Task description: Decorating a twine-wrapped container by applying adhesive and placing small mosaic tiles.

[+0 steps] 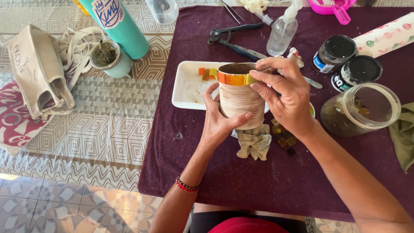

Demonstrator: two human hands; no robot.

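The left hand (221, 123) wraps around the lower side of a pale, streaked cylindrical pot (239, 98), thumb across its front and fingers behind, holding it upright just above the dark purple cloth (258, 181) that covers the table. The right hand (288, 97) is curled over the pot's rim from the right, thumb and fingertips (258, 77) pressing on a band of orange and yellow mosaic tiles (235, 79) that runs along the top edge of the pot.

Behind the pot lies a white foam tray (189, 86) with a few loose orange and yellow tile pieces (206, 73) on it. Just below the pot sits a crumpled stained rag (255, 144), and beside it, under the right wrist, a small scatter of dark amber tiles (284, 138). To the right, a clear plastic jar (361, 110) lies on its side with more tiles inside, near two black-lidded jars (347, 62). Farther back are tile nippers with blue handles (235, 39), a clear spray bottle (282, 30) and a pink tool (334, 7). Off the cloth to the left, on a patterned tablecloth (99, 129), stand a teal thermos (118, 23), a cup filled with green herb (108, 58) and a beige canvas bag (41, 71). A red and black beaded bracelet (186, 185) circles the left wrist
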